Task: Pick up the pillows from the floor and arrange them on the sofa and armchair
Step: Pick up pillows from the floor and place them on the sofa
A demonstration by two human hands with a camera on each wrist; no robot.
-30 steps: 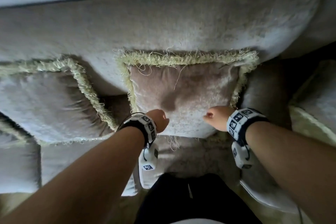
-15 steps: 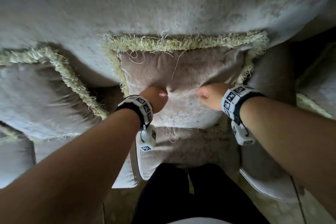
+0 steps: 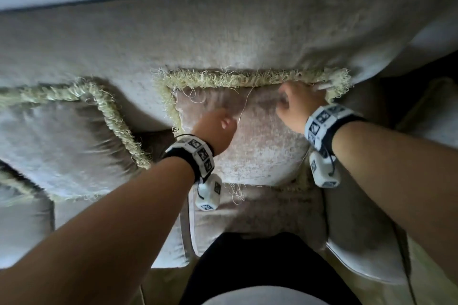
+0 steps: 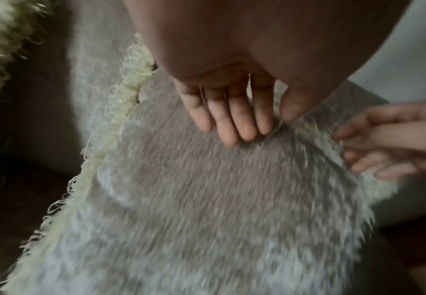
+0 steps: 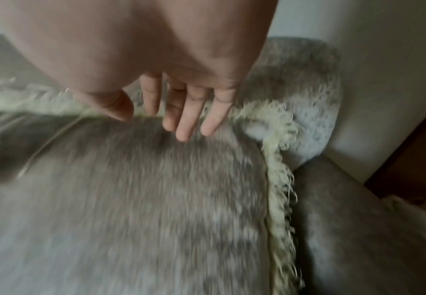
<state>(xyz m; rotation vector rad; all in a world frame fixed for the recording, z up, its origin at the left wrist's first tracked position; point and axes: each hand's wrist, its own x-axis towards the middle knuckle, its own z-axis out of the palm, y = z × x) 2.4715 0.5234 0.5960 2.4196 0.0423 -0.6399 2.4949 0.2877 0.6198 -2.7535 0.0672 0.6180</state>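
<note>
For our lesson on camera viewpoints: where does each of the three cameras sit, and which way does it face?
Head: worn on the head, looking down at the grey velvet pillow with cream fringe on the beige sofa; both forearms show.
Left wrist: looks along the left hand at that pillow.
Right wrist: looks along the right hand at the pillow's top right corner.
Shared: all three show the pillow; the left wrist view also catches the right hand.

Fringed pillow (image 3: pixel 260 146) leans against sofa backrest (image 3: pixel 223 32); no gap visible behind its top edge. Second fringed pillow (image 3: pixel 62 143) just left, with a narrow dark gap between the two. To the right, a bare strip of seat beside the sofa arm (image 3: pixel 359 242). Open seat cushion (image 3: pixel 260 210) in front, under both forearms
</note>
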